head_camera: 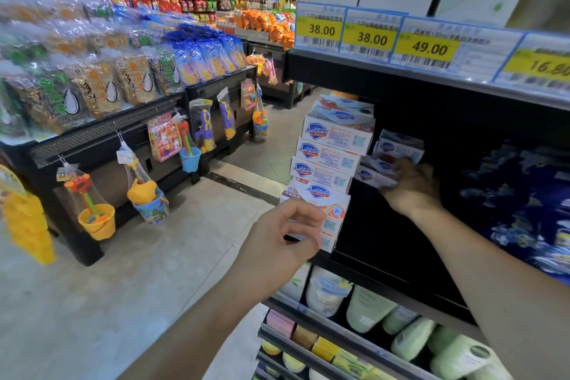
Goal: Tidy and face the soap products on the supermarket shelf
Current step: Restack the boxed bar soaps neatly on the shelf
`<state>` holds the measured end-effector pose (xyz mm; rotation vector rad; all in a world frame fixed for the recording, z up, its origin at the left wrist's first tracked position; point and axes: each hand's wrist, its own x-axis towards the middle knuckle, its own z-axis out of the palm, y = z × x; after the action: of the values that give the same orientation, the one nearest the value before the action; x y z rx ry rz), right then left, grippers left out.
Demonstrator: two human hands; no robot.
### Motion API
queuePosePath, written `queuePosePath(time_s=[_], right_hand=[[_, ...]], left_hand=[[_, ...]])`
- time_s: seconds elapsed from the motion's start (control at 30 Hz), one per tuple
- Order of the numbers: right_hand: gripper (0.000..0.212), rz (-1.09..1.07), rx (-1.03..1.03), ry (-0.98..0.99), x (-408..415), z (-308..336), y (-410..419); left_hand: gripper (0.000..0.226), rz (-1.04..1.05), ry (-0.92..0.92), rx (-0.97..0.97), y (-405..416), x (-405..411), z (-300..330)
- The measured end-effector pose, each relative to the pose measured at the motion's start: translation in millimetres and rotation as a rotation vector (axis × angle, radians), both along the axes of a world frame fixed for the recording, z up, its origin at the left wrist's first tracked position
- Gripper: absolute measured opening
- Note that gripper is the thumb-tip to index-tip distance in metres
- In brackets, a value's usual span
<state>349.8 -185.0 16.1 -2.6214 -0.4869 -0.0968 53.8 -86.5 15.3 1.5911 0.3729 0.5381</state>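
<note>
A stack of white Safeguard soap boxes [331, 157] stands at the left end of the dark shelf [385, 268]. My left hand [277, 244] grips the bottom pack of the stack [327, 207] at its front corner. Deeper in the shelf, a second smaller pile of soap boxes [391, 154] sits in shadow. My right hand [413, 185] reaches in and holds the lowest box of that pile; its fingertips are hidden behind the boxes.
Yellow price tags [370, 37] line the shelf edge above. Blue-patterned packs [524, 194] fill the shelf to the right. Pale green bottles [370, 308] and small coloured soap boxes [308, 336] occupy lower shelves. Across the aisle stands a snack display with hanging beach toys [95, 213].
</note>
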Motion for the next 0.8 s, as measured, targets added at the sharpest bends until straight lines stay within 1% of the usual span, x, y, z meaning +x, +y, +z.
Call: queuePosePath(time_s=[0.13, 0.3, 0.43, 0.6, 0.67, 0.8], right_hand=[[0.048, 0.043, 0.017, -0.032, -5, -8, -7], [0.038, 0.074, 0.101, -0.011, -20, -1, -15], [0.038, 0.030, 0.285, -0.016, -51, 2, -27], [0.034, 0.062, 0.601, -0.016, -98, 0, -60], [0.033, 0.082, 0.722, 0.030, -117, -1, -75], [0.035, 0.149, 0.911, 0.118, -146, 0, -99]], left_hand=[[0.031, 0.005, 0.000, -0.007, 0, 1, 0], [0.035, 0.004, 0.002, -0.015, -2, 0, 1], [0.038, -0.026, -0.009, -0.007, -6, 0, 2], [0.037, -0.022, -0.007, -0.006, -8, 1, 3], [0.036, -0.024, 0.004, -0.013, -9, 2, 3], [0.023, -0.030, 0.018, -0.048, -14, 3, 5]])
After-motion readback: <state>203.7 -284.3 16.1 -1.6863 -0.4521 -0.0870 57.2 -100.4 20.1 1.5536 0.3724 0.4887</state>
